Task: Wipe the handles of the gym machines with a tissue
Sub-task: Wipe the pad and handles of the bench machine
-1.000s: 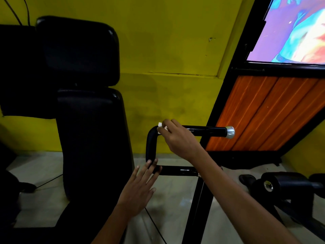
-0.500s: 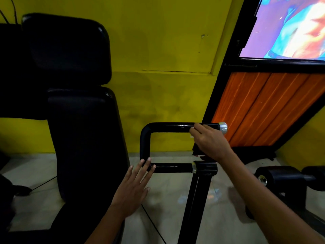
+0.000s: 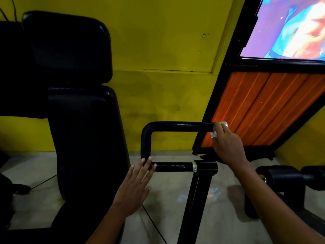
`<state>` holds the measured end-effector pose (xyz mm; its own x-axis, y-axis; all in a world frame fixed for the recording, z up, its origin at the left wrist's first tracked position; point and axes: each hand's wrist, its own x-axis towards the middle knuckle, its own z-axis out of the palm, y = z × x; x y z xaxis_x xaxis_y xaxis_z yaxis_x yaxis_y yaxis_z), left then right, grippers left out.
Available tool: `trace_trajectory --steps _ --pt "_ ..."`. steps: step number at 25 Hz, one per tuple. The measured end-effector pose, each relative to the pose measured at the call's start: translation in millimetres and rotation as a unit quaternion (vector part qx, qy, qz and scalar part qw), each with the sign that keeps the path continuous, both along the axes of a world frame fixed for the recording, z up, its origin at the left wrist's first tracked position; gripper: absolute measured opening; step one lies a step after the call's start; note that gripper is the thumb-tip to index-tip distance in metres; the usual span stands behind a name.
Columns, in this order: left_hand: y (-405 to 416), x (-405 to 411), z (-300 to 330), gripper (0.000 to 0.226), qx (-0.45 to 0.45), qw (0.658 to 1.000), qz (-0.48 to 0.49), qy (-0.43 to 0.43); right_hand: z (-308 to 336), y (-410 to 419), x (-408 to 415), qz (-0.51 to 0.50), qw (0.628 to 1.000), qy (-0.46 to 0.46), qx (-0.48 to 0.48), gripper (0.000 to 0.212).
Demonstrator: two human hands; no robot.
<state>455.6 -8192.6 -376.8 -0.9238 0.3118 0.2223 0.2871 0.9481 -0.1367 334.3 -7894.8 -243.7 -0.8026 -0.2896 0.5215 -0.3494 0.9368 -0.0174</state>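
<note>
A black U-shaped handle juts from a black upright post, its upper bar ending in a silver cap. My right hand pinches a small white tissue against the far right end of the upper bar, beside the cap. My left hand is flat with spread fingers; its fingertips overlap the lower bar near the bend.
The machine's black padded seat back and headrest stand at left. A yellow wall is behind. An orange slatted panel with a black frame leans at right. Another black padded roller sits low right. A cable runs across the tiled floor.
My right hand with the tissue has slid along the upper bar from its left bend to its right end by the silver cap. My left hand has stayed near the lower bar.
</note>
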Motion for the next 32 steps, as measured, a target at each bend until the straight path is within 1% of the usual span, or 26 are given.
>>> trace_trajectory --steps 2,4,7,9,11,14,16,18,20,21,23,25,28,32 --pt "1.2 0.7 0.0 0.070 0.003 1.000 0.003 -0.001 2.7 -10.5 2.5 0.007 1.000 -0.015 -0.026 0.023" --pt "3.0 2.6 0.8 0.070 0.009 1.000 0.008 -0.007 8.7 -31.1 7.1 0.050 0.998 -0.017 -0.031 0.021" --pt "3.8 5.8 2.3 0.071 0.006 1.000 0.007 -0.016 13.0 -87.9 12.3 0.151 0.988 -0.007 -0.002 0.028" --pt "-0.8 8.1 3.3 0.074 -0.001 1.000 0.005 -0.023 11.1 -128.0 14.0 0.188 0.982 0.003 0.015 0.033" --pt "-7.4 9.6 6.9 0.079 -0.004 1.000 -0.002 -0.029 10.3 -146.5 15.6 0.189 0.982 0.017 0.003 0.035" --pt "-16.7 11.7 15.8 0.077 0.010 0.999 -0.014 -0.030 12.9 -139.6 17.6 0.171 0.985 0.017 -0.028 0.023" --pt "-23.2 7.1 27.8 0.074 0.069 0.997 0.003 -0.024 13.5 -133.2 17.6 0.152 0.987 0.038 -0.030 0.018" --pt "-34.2 -9.2 47.4 0.073 0.127 0.992 0.012 -0.009 9.3 -134.4 17.3 0.163 0.985 0.047 -0.031 0.014" --pt "-50.0 -34.9 74.1 0.071 0.145 0.989 0.006 0.001 3.1 -137.8 17.8 0.174 0.983 0.037 -0.035 0.015" --pt "-58.4 -48.1 87.6 0.070 0.137 0.991 0.003 0.007 1.5 -138.1 17.6 0.175 0.983 0.031 -0.044 0.015" --pt "-77.1 -69.9 108.5 0.069 0.094 0.995 0.006 0.031 -0.5 -137.5 16.7 0.183 0.981 0.031 -0.058 0.017" --pt "-98.6 -83.2 118.0 0.071 0.070 0.996 0.026 0.043 -2.6 -140.7 16.5 0.200 0.978 0.036 -0.043 0.024" --pt "-129.4 -99.9 119.2 0.073 0.070 0.995 0.052 0.042 -5.5 -153.3 14.1 0.220 0.974 0.034 -0.043 0.030" --pt "-160.3 -130.9 109.8 0.073 0.083 0.989 0.113 0.041 -7.8 -166.4 10.0 0.241 0.968 0.033 -0.067 0.028"
